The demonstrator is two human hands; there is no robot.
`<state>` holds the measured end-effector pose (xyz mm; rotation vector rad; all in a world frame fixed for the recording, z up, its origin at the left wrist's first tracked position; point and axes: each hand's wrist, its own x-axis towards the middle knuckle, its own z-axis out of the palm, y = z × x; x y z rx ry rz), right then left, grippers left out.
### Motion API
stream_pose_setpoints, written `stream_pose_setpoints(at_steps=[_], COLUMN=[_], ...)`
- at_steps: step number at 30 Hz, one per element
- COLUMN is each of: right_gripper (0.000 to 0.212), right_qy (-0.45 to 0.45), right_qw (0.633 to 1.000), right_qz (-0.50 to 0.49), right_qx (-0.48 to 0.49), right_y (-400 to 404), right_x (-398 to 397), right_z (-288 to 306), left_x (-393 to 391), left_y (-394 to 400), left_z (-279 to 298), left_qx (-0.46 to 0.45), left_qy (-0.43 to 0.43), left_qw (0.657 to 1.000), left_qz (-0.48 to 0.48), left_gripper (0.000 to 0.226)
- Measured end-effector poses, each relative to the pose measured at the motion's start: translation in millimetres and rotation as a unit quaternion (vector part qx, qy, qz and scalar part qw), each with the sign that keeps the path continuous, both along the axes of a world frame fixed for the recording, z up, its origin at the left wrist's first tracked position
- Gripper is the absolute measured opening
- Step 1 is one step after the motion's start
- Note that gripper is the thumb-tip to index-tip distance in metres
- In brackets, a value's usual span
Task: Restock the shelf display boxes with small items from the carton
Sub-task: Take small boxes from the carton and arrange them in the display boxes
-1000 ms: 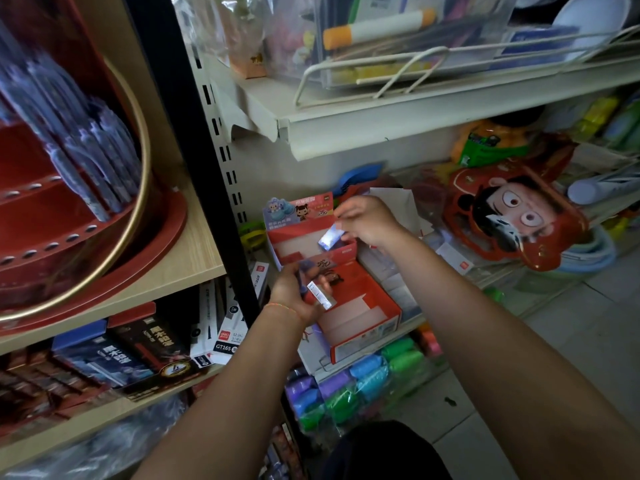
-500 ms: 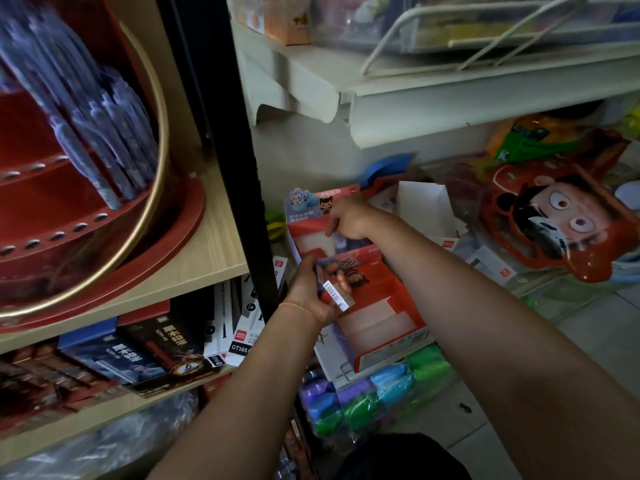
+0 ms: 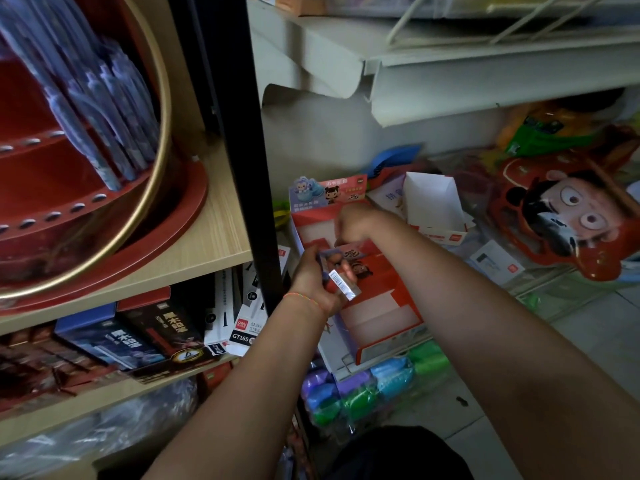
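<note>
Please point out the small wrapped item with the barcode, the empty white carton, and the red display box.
small wrapped item [image 3: 341, 284], head view, on its barcode label.
empty white carton [image 3: 433, 199], head view, on its inner back wall.
red display box [image 3: 381, 306], head view, on a pale inner divider.

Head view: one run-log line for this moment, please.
step: restocking | left hand: holds small wrapped items | right hand: inside rear red display box, grip unclear | view: blurred
</note>
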<state>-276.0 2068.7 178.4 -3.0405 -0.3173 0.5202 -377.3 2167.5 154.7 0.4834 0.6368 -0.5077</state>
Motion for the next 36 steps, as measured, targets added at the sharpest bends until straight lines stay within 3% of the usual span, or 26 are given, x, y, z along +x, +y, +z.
stream_pose_setpoints(at_steps=[1, 4, 5, 6, 8, 11, 13, 16, 20, 24, 26, 29, 33, 36], right_gripper=[0.019, 0.009, 0.016, 0.019, 0.015, 0.026, 0.037, 0.038, 0.023, 0.022, 0.026, 0.043, 0.076, 0.067], right_qy=[0.001, -0.069, -0.093, -0.089, 0.002, 0.135, 0.171, 0.162, 0.144, 0.098, 0.084, 0.15, 0.155, 0.155], right_qw=[1.0, 0.989, 0.982, 0.974, 0.962, 0.964, 0.969, 0.965, 0.952, 0.953, 0.961, 0.954, 0.975, 0.971], right_qz=[0.009, 0.005, 0.008, 0.009, 0.002, 0.047, 0.063, 0.054, 0.02, 0.01, 0.009, 0.012, 0.057, 0.06], right_qx=[0.0, 0.128, 0.167, 0.206, 0.274, 0.226, 0.169, 0.198, 0.27, 0.286, 0.262, 0.258, 0.146, 0.17], right_y=[-1.8, -7.2, -7.0, -6.3, -5.1, -10.3, -15.1, -18.7, -23.9, -29.4, -30.3, -28.5, -24.4, -20.7], right_x=[-1.3, -9.0, -13.7, -19.4, -35.6, -61.7, -73.3, -84.1, -91.0, -95.8, -96.8, -101.5, -107.2, -105.1], right_z=[4.2, 21.0, 27.1, 34.9, 52.3, 75.6, 81.7, 81.5, 82.0, 89.1, 90.4, 91.7, 96.7, 94.1], left_x=[-0.9, -5.2, -6.7, -9.2, -11.9, -16.0, -20.0, -28.8, -35.6, -48.4, -52.3, -54.4, -56.4, -56.0], left_y=[-0.6, -2.0, -1.7, -1.9, -2.1, -0.9, 0.3, 1.2, 2.5, 2.7, 3.8, 5.7, 7.5, 9.4], left_z=[2.0, 12.7, 15.4, 18.9, 21.6, 24.3, 30.9, 41.6, 44.2, 50.0, 52.5, 56.5, 57.7, 55.8], left_qx=[-0.005, -0.009, -0.015, -0.033, -0.065, -0.078, -0.07, -0.066, -0.089, -0.12, -0.118, -0.117, -0.103, -0.099], left_qy=[0.005, 0.007, 0.003, -0.003, -0.008, -0.016, -0.018, -0.025, -0.014, -0.04, -0.052, -0.061, -0.079, -0.108], left_qw=[1.0, 1.0, 1.0, 0.999, 0.997, 0.996, 0.997, 0.997, 0.995, 0.992, 0.992, 0.991, 0.991, 0.988], left_qz=[0.007, 0.015, 0.017, 0.019, 0.03, 0.046, 0.038, 0.024, 0.044, 0.026, 0.016, 0.003, -0.016, -0.039], left_gripper=[0.028, 0.034, 0.035, 0.034, 0.029, 0.029, 0.034, 0.039, 0.033, 0.047, 0.048, 0.039, 0.038, 0.044])
